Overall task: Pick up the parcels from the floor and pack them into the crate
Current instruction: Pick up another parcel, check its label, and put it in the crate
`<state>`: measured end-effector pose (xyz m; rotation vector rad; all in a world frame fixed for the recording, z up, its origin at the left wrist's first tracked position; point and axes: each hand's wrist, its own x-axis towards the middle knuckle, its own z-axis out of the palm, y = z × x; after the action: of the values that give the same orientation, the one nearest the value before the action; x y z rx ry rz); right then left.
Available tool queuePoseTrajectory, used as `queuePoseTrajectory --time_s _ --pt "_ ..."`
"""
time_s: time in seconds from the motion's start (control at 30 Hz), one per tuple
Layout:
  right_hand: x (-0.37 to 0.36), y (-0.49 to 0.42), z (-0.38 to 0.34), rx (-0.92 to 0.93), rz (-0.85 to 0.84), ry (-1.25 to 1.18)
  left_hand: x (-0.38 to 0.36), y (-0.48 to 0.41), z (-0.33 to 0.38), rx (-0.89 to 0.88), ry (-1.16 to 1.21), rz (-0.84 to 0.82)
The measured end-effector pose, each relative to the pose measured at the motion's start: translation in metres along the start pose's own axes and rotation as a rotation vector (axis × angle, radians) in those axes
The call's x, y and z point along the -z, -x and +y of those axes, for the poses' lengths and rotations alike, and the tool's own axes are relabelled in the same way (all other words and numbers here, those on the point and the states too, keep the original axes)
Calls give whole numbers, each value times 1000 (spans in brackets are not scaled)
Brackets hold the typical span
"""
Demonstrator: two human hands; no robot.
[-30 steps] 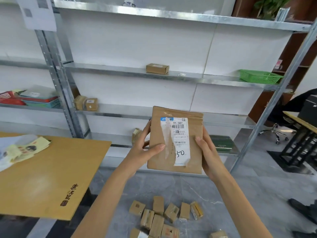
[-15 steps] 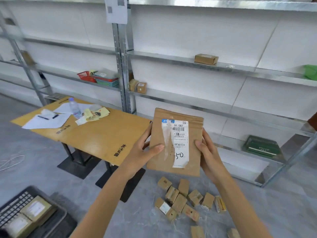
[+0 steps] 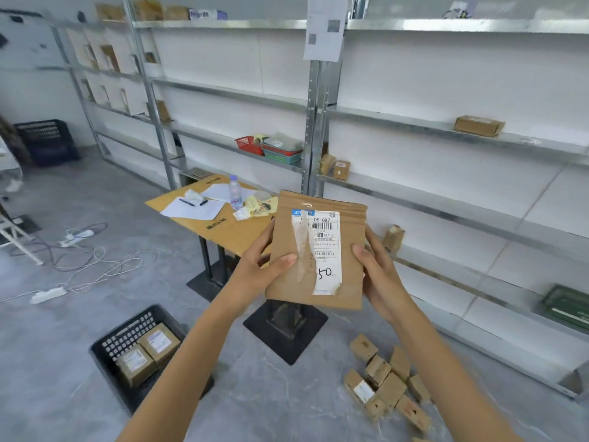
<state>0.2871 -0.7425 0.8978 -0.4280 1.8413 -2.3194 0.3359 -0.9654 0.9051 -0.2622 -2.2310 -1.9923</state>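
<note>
I hold a flat brown parcel (image 3: 347, 250) with a white shipping label upright at chest height. My left hand (image 3: 258, 269) grips its left edge, thumb across the front. My right hand (image 3: 379, 272) grips its right edge. A black plastic crate (image 3: 105, 355) stands on the floor at the lower left, with two brown boxes (image 3: 148, 352) inside; my left forearm hides its right corner. Several small brown parcels (image 3: 387, 382) lie in a heap on the floor at the lower right.
A wooden table (image 3: 223, 228) with papers, pens and a water bottle (image 3: 235, 193) stands behind the parcel on black pedestal feet (image 3: 285, 330). Metal shelving (image 3: 314, 129) lines the back and right. Cables and power strips (image 3: 47, 295) lie on the grey floor at left.
My view has swung left: the crate, the whole table and the cables have come into sight, and the floor parcels have shifted right. Both hands keep the same grip on the flat parcel.
</note>
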Motion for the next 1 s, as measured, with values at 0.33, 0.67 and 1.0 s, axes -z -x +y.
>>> queuePoseTrajectory --time_s 0.33,0.67,1.0 --pt "-189 2 63 -72 20 -106 176 84 -8 31 -6 103" --pt "-289 -27 106 -169 -29 -30 273 112 -41 140 101 283" --pt "-343 -129 148 -145 -117 14 362 38 -88 257 168 322"
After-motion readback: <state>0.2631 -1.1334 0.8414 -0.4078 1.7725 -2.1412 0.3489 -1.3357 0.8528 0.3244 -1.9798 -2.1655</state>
